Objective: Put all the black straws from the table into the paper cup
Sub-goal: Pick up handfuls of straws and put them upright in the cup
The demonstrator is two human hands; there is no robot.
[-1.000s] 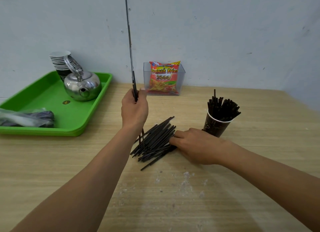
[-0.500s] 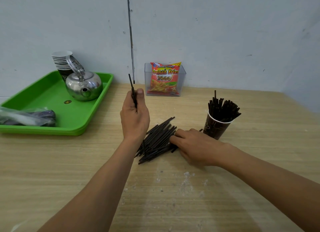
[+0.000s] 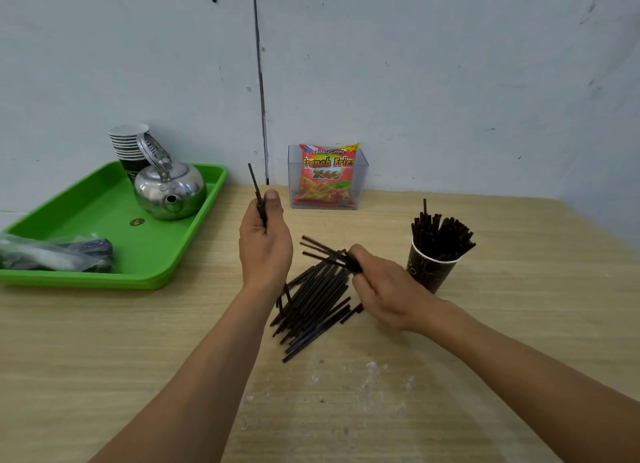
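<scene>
A pile of black straws lies on the wooden table between my two hands. My left hand is raised over the pile's left side and grips a few straws upright, their tips poking above my thumb. My right hand pinches a small bunch of straws lifted off the pile, their free ends pointing left. The dark paper cup stands right of my right hand, packed with several black straws.
A green tray at the left holds a steel kettle, a stack of paper cups and a plastic-wrapped bundle. A clear box with a French fries snack bag stands by the wall.
My right hand rose from resting on the pile and now pinches a small bunch of straws lifted off it. My left hand still holds its straws upright.
</scene>
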